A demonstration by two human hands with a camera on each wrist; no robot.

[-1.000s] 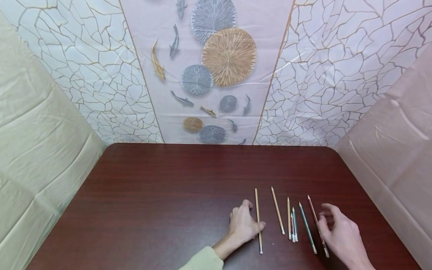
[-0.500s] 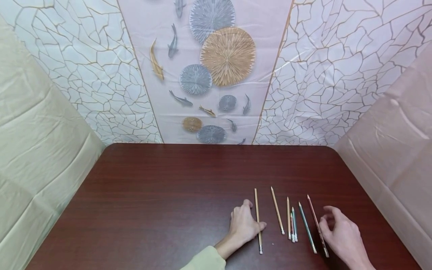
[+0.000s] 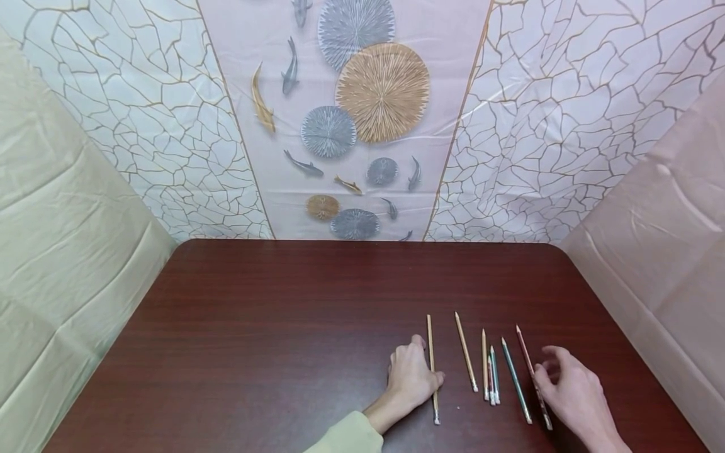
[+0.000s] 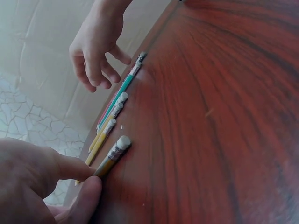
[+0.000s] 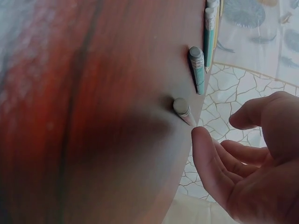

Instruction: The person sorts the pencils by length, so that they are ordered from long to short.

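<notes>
Nearest: leftmost pencil (image 3: 430, 340), lying on the bench (image 3: 283, 327). Left hand (image 3: 410, 377) bent over it, thumb across, apparently in a light pinch. Well right of the leftmost pencil: red pencil (image 3: 525, 352), with right hand (image 3: 578, 390) beside it, fingers loosely parted, holding nothing (contact unclear). Farther up, also right of the leftmost pencil: teal pencil (image 3: 517, 380), pencil cluster (image 3: 490, 377), lone yellow pencil (image 3: 466, 352). Step, as judged: steadying the leftmost pencil; next move calls for a firmer pinch.
</notes>
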